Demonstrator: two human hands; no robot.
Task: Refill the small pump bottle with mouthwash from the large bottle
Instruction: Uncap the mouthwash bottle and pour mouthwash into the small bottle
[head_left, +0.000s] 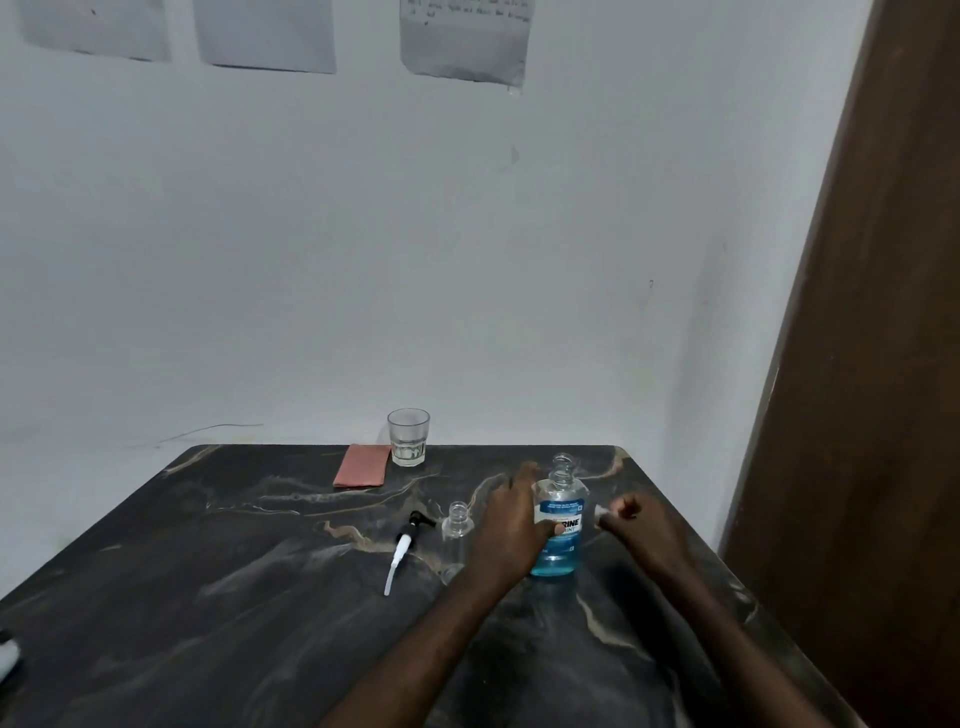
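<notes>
Marble table (260, 649): dark, glossy stone with pale and tan veins and a rounded far corner; it carries the large bottle (561, 519) near its right side.
Large bottle: clear plastic, flat-shouldered, upright, neck uncapped; blue mouthwash fills its lower part, and a blue and white label wraps its front.
Left hand (511, 530): wrapped round the large bottle's left side, thumb across the label, fingers curled behind.
Right hand (644, 530): just right of the large bottle and apart from it, fingertips pinched on a small white piece (601, 512) too small to make out further.
Small pump bottle (457, 527): clear, round, upright and open at the neck, just left of the large bottle, partly behind the left hand; it looks empty.
Pump head (405, 540): black top with a white stem and thin tube, lying flat on the stone, left of the large bottle beyond the small one.
Glass tumbler (408, 436): faceted clear glass, upright at the table's far edge, well left of and behind the large bottle.
Cloth (362, 466): dull pink, folded flat, touching the tumbler's left side.
Wall (363, 260): plain white, matte, behind the large bottle, with paper sheets (465, 41) stuck high up.
Wooden panel (883, 364): brown, smooth, tall, right of the large bottle.
</notes>
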